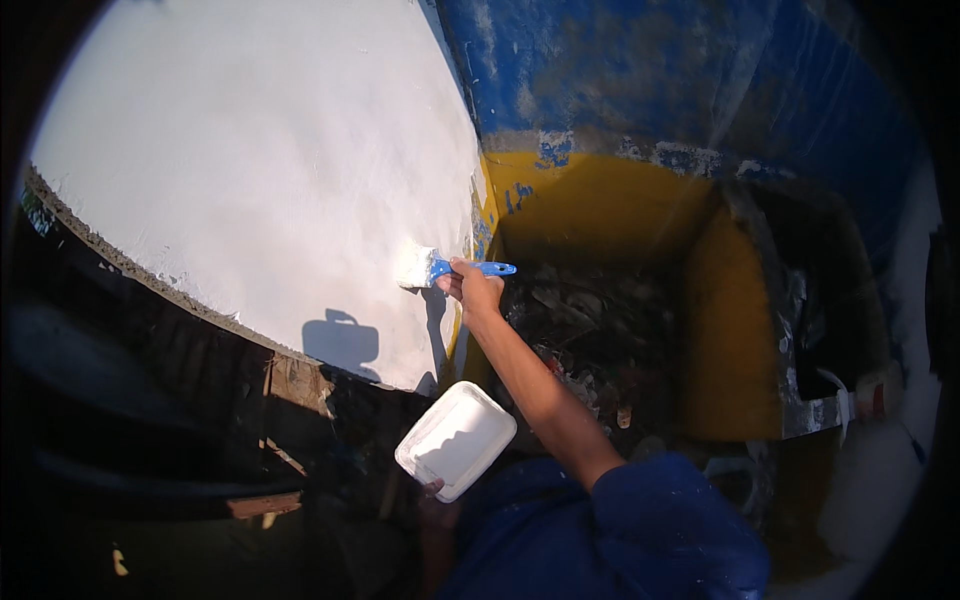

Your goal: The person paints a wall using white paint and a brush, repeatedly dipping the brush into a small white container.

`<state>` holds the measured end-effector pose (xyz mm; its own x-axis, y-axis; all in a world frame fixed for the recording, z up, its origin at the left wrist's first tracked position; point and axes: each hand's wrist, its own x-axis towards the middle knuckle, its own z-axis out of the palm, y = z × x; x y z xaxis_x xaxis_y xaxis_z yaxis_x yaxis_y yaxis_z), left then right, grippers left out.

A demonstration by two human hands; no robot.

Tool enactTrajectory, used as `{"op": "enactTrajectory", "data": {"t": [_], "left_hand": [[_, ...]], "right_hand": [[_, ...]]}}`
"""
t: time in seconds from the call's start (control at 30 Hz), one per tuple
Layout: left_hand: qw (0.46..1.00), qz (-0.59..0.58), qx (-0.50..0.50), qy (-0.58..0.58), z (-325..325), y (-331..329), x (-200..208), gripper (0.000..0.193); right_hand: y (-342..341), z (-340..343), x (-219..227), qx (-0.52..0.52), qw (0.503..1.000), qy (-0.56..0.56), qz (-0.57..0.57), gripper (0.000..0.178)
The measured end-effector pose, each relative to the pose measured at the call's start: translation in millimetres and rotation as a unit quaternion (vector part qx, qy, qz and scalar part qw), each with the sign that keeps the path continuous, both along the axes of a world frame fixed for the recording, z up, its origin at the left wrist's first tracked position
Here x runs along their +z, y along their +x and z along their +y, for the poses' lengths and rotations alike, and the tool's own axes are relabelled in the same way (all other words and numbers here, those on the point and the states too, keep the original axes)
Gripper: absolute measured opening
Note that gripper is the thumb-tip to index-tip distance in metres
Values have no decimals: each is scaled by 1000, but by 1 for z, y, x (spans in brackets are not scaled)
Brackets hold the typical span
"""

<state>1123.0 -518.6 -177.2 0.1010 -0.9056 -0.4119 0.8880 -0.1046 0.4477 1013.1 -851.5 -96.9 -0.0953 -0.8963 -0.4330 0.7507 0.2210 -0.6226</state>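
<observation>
Blue sleeve [680,510] closest, lower right. Right hand [477,288] grasping brush [438,267] by handle, bristles against white wall [250,180] near its right edge. Left hand [437,505], mostly in shade, gripping white tub [482,463] at its lower edge, below brush; exact finger placement can't tell. Yellow wall [600,205] right of brush.

Place: sunlit painting site, apparently outdoors | white wall [270,150] | blue wall [650,80], flaking | littered debris [585,315] | paintbrush [439,268] | white tub [430,424]

Head camera, left of worn pair; looks down, near, over right hand [475,288], left hand [439,508], white surface [270,150].
</observation>
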Motion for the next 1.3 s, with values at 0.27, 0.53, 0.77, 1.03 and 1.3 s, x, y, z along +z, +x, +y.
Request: {"op": "enactTrajectory", "data": {"t": [0.27,0.53,0.77,1.03,1.3], "left_hand": [[997,-59,30,26,20,2,6,74],[998,-54,19,32,19,2,1,73],[997,-52,27,46,17,4,12,74],[997,-66,-10,49,9,-8,41,78],[998,-57,-35,-10,1,7,10,74]], "right_hand": [[9,-6,53,-37,984,-74,160,15],[-16,-28,100,4,968,-242,-60,24],[-23,9,-90,28,957,82,275,9],[-29,-27,152,-6,957,-282,-69,17],[-11,-23,-70,-15,965,69,254,13]]}}
